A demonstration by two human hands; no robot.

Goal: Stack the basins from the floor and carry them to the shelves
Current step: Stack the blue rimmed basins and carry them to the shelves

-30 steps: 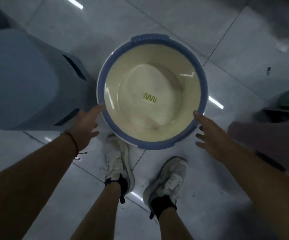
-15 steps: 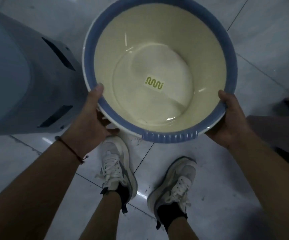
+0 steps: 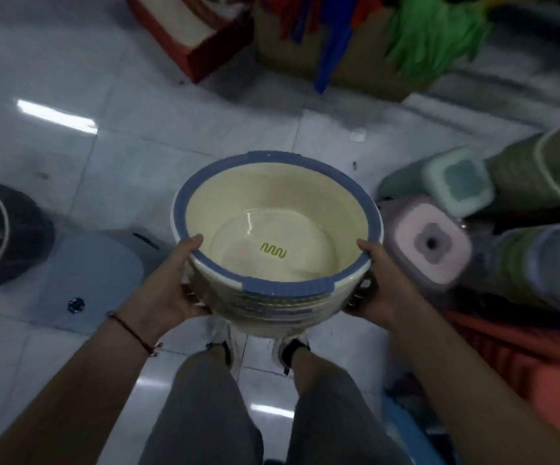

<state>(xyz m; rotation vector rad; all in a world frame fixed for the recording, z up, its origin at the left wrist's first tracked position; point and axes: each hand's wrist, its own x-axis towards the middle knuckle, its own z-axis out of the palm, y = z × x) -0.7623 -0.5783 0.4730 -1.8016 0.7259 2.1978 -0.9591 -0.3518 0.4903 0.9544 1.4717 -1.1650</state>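
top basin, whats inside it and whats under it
Inside the top basin only a small label with a green squiggle shows. Under it, rims of more nested basins show; their insides are covered. The left hand and right hand grip the stack.

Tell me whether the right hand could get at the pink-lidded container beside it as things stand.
Probably not yet: the right hand grips the stack of basins, as does the left hand. The pink-lidded container lies close on that side with nothing between, but the hand isn't free.
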